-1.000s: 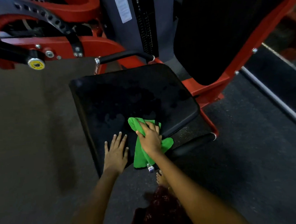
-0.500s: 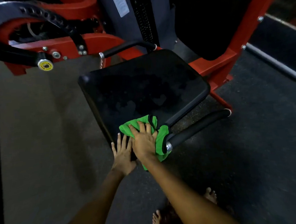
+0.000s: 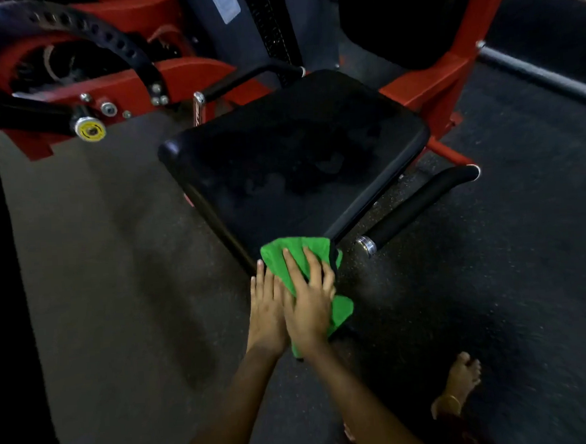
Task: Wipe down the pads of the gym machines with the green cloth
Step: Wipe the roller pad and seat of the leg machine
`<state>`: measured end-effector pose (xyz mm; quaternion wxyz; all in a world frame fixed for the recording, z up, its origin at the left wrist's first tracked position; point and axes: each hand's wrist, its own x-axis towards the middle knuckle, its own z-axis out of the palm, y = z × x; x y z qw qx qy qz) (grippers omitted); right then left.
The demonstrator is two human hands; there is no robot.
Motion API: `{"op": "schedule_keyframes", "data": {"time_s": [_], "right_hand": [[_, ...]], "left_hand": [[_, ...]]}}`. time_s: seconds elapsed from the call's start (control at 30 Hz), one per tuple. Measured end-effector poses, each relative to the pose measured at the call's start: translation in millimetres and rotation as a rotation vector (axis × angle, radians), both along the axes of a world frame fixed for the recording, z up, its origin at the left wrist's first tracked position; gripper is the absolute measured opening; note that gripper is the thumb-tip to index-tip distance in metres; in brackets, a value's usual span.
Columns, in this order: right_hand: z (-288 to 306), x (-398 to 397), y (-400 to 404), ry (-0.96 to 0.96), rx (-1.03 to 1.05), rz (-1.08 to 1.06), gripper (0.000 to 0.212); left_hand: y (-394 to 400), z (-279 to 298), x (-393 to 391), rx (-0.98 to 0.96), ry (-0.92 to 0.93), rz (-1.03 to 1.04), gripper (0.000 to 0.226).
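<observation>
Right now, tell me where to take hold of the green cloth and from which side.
Grip the loose end of the green cloth that hangs off the near corner of the seat pad, coming from the right. The right hand presses flat on its middle, the left hand lies flat beside it, so only that draped flap is free, I think.

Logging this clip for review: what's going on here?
A person is wiping the black seat pad of a red gym machine with a green cloth. The right hand presses the cloth flat on the pad's near corner, part of it hanging over the edge. The left hand lies open just beside it, at the pad's near edge. A bare foot stands on the dark floor.
</observation>
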<state>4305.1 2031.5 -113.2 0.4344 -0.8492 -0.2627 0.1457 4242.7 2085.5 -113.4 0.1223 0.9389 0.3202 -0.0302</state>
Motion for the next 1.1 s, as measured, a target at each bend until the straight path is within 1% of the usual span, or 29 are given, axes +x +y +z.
{"op": "schedule_keyframes", "data": {"time_s": [0.03,0.1,0.17,0.27,0.33,0.37,0.47,0.5,0.57,0.6,0.63,0.7,0.73,0.8,0.87,0.93,0.97,1.07,1.1], "right_hand": [[-7.1,-6.2,-5.7,0.031,0.068,-0.005,0.053],[-21.3,-4.9,-9.2,0.05,0.195,-0.034,0.05],[-30.2,12.7,2.3,0.051,0.244,-0.147,0.048],[-33.1,34.9,23.2,0.169,0.271,-0.346,0.046],[-30.9,26.2,28.3,0.188,0.282,-0.411,0.047],[-30.6,14.9,27.0,0.177,0.287,-0.416,0.048],[-34.5,-14.5,14.5,0.159,0.345,-0.333,0.051],[-37.4,-9.1,11.5,0.156,0.365,-0.322,0.051],[-45.5,23.4,16.5,0.176,0.362,-0.342,0.05],[-47.5,41.4,20.6,0.224,0.345,-0.366,0.051],[-49.8,59.2,24.6,0.286,0.335,-0.379,0.051],[-49.6,75.4,29.4,0.381,0.325,-0.388,0.051],[-49.2,71.2,30.0,0.381,0.314,-0.397,0.052],[-47.0,43.6,24.3,0.306,0.306,-0.412,0.053],[-43.6,7.2,17.1,0.238,0.329,-0.379,0.054],[-45.7,-11.6,10.9,0.223,0.343,-0.334,0.056],[-47.3,-7.7,9.8,0.218,0.343,-0.316,0.057],[-46.5,17.5,8.9,0.148,0.313,-0.259,0.052],[-46.1,23.5,7.2,0.128,0.297,-0.249,0.052]], "left_hand": [[1.1,-2.3,-4.7,-0.014,-0.047,-0.011,0.074],[3.4,-4.2,-10.5,-0.07,-0.086,-0.005,0.09],[5.4,-2.0,-12.9,-0.099,-0.089,-0.019,0.101],[6.7,-4.2,-13.2,-0.04,-0.037,-0.051,0.103],[5.3,-5.5,-13.7,0.007,0.008,-0.076,0.095],[5.5,-6.3,-14.7,0.042,0.034,-0.097,0.092],[8.2,-5.4,-15.1,0.147,0.119,-0.145,0.103],[8.4,-6.4,-14.9,0.176,0.145,-0.15,0.108],[6.4,-5.8,-12.3,0.222,0.201,-0.122,0.128],[4.0,-5.2,-11.6,0.247,0.235,-0.11,0.137],[0.7,-5.8,-9.7,0.271,0.253,-0.095,0.141],[-6.5,-5.9,-4.1,0.311,0.281,-0.075,0.138],[-9.3,-4.3,0.1,0.311,0.293,-0.072,0.132],[-11.1,-5.6,4.4,0.316,0.263,-0.087,0.117],[-6.1,-4.4,3.8,0.338,0.232,-0.121,0.101],[2.5,-5.1,-2.5,0.34,0.188,-0.187,0.093],[6.0,-5.0,-5.9,0.316,0.176,-0.218,0.094],[13.1,-1.2,-9.5,0.179,0.135,-0.281,0.112],[12.7,-1.4,-9.1,0.129,0.105,-0.281,0.115]]}}
